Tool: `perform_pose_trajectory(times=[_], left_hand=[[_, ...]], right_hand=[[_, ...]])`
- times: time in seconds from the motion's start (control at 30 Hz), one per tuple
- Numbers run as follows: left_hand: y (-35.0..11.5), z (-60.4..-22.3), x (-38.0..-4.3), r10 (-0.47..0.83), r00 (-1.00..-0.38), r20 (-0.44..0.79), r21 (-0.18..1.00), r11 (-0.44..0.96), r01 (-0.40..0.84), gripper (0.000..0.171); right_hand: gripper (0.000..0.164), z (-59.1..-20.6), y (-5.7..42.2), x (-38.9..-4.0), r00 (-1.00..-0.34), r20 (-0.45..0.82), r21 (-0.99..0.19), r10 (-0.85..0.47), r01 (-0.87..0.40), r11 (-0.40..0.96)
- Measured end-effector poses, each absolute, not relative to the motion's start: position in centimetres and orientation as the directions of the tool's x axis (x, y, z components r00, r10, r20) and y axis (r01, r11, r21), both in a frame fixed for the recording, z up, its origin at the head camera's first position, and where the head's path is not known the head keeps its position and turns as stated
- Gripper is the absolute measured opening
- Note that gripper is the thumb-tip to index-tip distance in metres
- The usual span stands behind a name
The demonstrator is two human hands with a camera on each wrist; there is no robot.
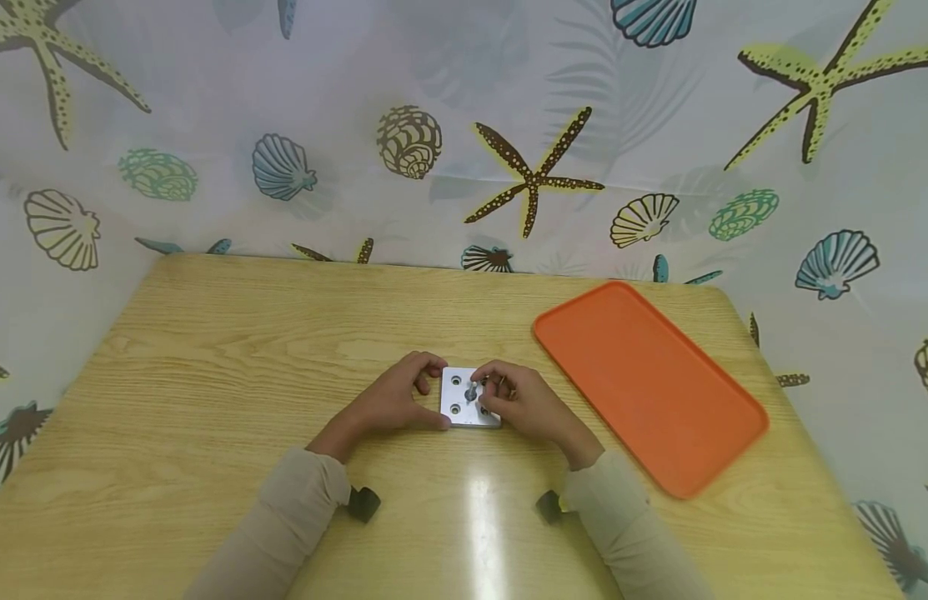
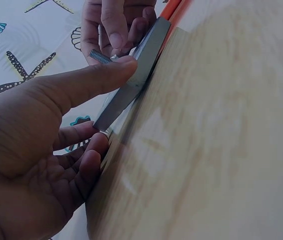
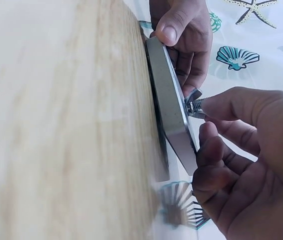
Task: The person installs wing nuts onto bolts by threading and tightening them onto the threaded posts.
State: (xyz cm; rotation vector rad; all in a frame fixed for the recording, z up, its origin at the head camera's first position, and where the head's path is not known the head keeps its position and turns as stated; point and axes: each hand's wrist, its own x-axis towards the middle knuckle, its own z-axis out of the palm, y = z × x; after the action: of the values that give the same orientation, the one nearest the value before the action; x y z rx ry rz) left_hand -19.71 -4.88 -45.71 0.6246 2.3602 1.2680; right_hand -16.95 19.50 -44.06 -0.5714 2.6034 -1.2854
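A square silver metal plate (image 1: 458, 395) with holes lies on the table in the head view. From its middle a threaded bolt (image 2: 100, 56) sticks up, carrying a wing nut (image 3: 194, 95). My left hand (image 1: 398, 393) holds the plate by its left side, thumb on the near edge and fingers at the far corner. Curled over the plate's right part, my right hand (image 1: 525, 400) has thumb and index finger at the wing nut and bolt; the right wrist view shows the thumb against the thread. Its other fingers bend near the plate's edge and hide some holes.
An orange tray (image 1: 651, 387) lies slanted on the right side of the wooden table (image 1: 231, 367). Behind the table hangs a white cloth (image 1: 343, 75) printed with shells and starfish. A dark wrist camera (image 1: 363, 504) sits by the left sleeve, another (image 1: 549, 506) by the right.
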Motion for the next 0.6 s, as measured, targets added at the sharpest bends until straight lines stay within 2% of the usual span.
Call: perform_pose_trajectory(times=[0.6], left_hand=[[-4.79, -45.95, -19.77, 0.547, -0.827, -0.128, 0.849, 0.491, 0.193, 0.080]], right_hand=[[0.019, -44.18, 19.52, -16.96, -0.912, 0.009, -0.793, -0.411, -0.256, 0.552]])
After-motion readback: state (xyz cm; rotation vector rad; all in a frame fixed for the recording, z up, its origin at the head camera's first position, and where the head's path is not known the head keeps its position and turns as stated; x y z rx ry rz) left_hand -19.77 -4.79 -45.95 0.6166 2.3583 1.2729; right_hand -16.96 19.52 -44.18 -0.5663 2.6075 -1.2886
